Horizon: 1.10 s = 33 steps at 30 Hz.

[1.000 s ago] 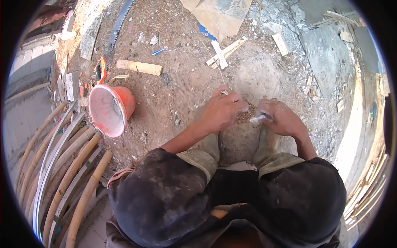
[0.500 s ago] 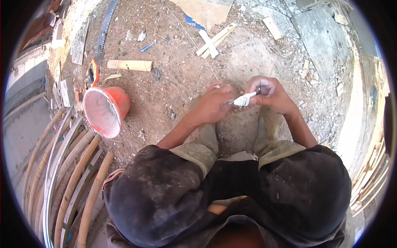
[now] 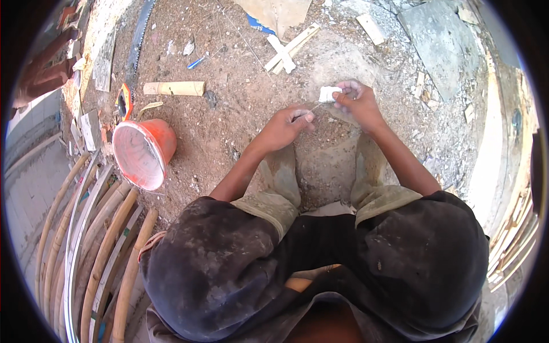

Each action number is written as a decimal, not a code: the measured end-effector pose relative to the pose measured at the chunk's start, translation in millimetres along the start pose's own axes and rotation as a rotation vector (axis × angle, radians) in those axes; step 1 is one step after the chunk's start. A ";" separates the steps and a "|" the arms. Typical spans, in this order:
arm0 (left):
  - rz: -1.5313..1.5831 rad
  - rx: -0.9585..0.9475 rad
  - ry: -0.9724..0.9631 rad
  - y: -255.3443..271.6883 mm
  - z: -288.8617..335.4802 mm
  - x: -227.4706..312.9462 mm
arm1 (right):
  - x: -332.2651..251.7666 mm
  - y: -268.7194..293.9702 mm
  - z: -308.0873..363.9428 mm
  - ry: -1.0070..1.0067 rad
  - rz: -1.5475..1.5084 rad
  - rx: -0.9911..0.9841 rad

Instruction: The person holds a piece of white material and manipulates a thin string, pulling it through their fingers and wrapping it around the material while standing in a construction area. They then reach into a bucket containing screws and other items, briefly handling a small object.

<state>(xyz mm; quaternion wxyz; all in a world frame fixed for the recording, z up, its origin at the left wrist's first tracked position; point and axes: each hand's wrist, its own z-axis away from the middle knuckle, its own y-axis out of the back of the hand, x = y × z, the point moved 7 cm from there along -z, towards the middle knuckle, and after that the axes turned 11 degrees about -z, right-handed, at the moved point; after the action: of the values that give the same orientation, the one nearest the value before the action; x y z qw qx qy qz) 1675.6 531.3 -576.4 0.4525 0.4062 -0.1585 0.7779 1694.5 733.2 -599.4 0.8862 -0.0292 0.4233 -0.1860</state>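
A small white bundle, perhaps a wad with string wound on it, is pinched between the thumb and fingers of my right hand. From it a thin pale string runs down toward my left hand, whose thumb and fingers are closed at the string's other end. The hands are a short way apart, above the dirt in front of my knees. Away to the left, an orange bucket with a whitish, crusted inside lies tipped on its side.
A handsaw with an orange handle, a bamboo piece, a blue pen-like item and crossed wood strips lie ahead. Bamboo poles stand left. A grey sheet lies far right. Another person's legs show far left.
My hands have drawn apart. The right one moved forward with the white bundle, the left one slightly back and left, with string now showing between them. Another person's legs came further into view.
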 end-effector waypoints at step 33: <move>0.695 -0.005 -0.067 -12.9 -2.2 -25.6 | -6.3 -53.2 40.4 0.503 1.011 -0.364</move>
<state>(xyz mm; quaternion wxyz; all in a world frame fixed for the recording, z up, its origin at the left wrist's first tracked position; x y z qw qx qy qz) 1691.9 524.9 -599.2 0.1559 0.3521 -0.3041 0.8713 1705.5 681.7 -557.8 0.7179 0.0696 0.6069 0.3338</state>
